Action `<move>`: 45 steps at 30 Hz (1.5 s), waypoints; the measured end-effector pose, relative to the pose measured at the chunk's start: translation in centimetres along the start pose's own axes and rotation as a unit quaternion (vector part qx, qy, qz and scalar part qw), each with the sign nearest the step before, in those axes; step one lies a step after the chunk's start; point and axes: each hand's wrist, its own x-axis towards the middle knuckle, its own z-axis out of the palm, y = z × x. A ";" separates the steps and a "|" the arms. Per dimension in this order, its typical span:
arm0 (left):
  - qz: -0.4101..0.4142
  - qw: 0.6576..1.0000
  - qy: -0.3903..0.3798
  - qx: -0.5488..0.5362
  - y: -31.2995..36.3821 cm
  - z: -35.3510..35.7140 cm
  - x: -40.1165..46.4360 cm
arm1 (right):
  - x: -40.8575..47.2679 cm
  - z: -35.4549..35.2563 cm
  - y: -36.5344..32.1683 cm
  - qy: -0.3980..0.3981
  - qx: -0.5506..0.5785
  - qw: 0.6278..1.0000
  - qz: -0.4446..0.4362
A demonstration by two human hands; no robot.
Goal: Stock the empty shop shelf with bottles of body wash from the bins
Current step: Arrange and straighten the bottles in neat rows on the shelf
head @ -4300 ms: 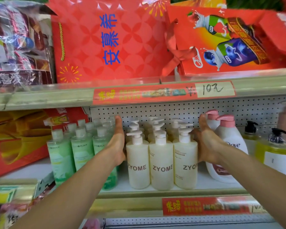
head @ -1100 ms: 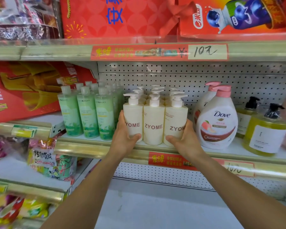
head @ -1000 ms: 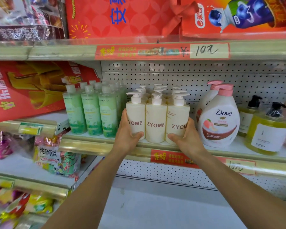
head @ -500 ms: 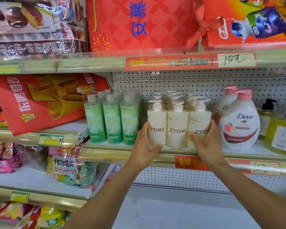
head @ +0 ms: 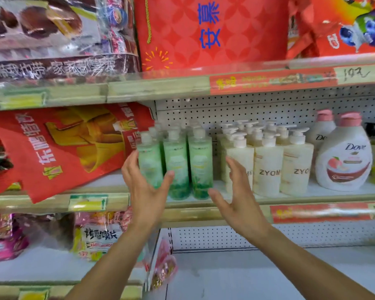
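Hands off the cream bottles [head: 267,164] now; I see left hand [head: 146,188] and right hand [head: 236,198] spread empty, framing green bottles [head: 175,163] for straightening.

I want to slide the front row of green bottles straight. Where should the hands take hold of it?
Clasp the front row of three translucent green pump bottles by its two outer flanks, low on the bodies, coming from the front. The left hand and right hand are already open on either side. The bottles are tall and narrow, so a grip near the pumps could tip them.
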 end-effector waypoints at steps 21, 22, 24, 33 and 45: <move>-0.206 0.927 -0.267 -0.162 -3.9 -1.6 8.2 | 7.6 5.3 -1.3 -0.032 0.134 0.955 0.263; -0.209 0.927 -0.265 -0.162 -4.0 -1.5 8.2 | 7.7 5.6 -1.2 -0.025 0.126 0.955 0.266; -0.211 0.929 -0.256 -0.163 -3.9 -1.2 7.9 | 7.7 6.1 -1.0 -0.012 0.110 0.958 0.263; -0.212 0.926 -0.256 -0.177 -4.1 -0.8 8.3 | 7.5 6.2 -1.0 -0.012 0.071 0.965 0.250; -0.338 0.856 -0.250 -0.301 -3.9 -1.8 14.0 | 13.0 3.2 -1.8 0.043 0.284 0.890 0.353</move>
